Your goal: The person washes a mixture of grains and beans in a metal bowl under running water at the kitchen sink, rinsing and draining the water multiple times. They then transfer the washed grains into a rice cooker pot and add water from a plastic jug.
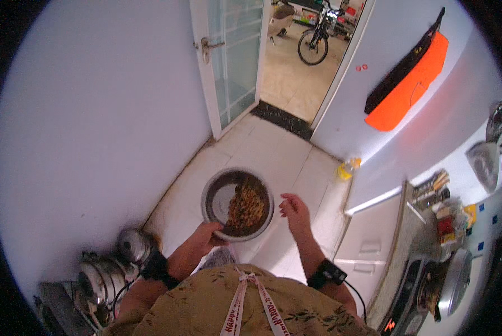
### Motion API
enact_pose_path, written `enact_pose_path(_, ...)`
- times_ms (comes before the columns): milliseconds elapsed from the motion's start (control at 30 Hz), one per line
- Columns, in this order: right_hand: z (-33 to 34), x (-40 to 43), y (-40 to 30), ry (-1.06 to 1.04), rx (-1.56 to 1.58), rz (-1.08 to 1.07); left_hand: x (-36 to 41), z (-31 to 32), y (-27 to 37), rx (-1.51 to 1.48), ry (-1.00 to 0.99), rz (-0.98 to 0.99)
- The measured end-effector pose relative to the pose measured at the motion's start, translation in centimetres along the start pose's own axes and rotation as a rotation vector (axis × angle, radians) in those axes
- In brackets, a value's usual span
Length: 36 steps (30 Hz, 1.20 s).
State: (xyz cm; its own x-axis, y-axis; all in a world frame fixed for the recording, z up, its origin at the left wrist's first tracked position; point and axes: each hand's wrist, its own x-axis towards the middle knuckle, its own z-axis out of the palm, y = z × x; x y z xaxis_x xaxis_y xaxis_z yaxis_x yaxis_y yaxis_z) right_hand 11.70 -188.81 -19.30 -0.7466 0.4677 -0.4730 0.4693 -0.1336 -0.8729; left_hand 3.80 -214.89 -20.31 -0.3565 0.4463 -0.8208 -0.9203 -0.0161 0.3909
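My left hand (211, 235) grips the near-left rim of a round metal basin (221, 201), its thumb over the edge. A brown and yellowish heap of small, loose food pieces (247, 206) lies in the basin, mostly on the right side; blur hides what they are. The left part of the basin's bottom is bare. To the right of the basin, apart from its rim, my right hand (295, 210) hangs in the air with loosely bent fingers and nothing visible in it. Both wrists wear black bands.
Metal pots (100, 279) stand along the left wall. On the right, a counter (419, 227) carries a stove (406, 290), a lidded pan (454, 281) and seasoning packs (446, 224). A yellow bottle (346, 169) stands on the floor. Ahead, a glass door (234, 63) is ajar; a bicycle (314, 44) stands beyond.
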Motion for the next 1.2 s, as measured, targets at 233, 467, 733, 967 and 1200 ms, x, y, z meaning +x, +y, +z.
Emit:
enact_pose_path(233,-2.2,17.0,-0.8,0.051,0.025,-0.045,14.8,2.6,10.8,0.025,0.015,-0.067)
enact_pose_path(467,-4.9,27.5,-4.0,0.189,0.102,-0.043,26.8,10.9,23.5,0.207,-0.004,-0.127)
enact_pose_path(733,-7.6,44.6,-6.7,0.131,0.064,-0.054,41.0,20.2,32.7,0.124,-0.030,-0.133)
enact_pose_path(967,-12.4,64.7,-15.4,0.053,0.008,-0.184,52.5,29.5,44.0,0.079,0.003,-0.122)
enact_pose_path(1200,-13.5,77.4,-18.0,0.051,-0.028,-0.269,64.3,35.1,50.5,0.237,-0.145,-0.089)
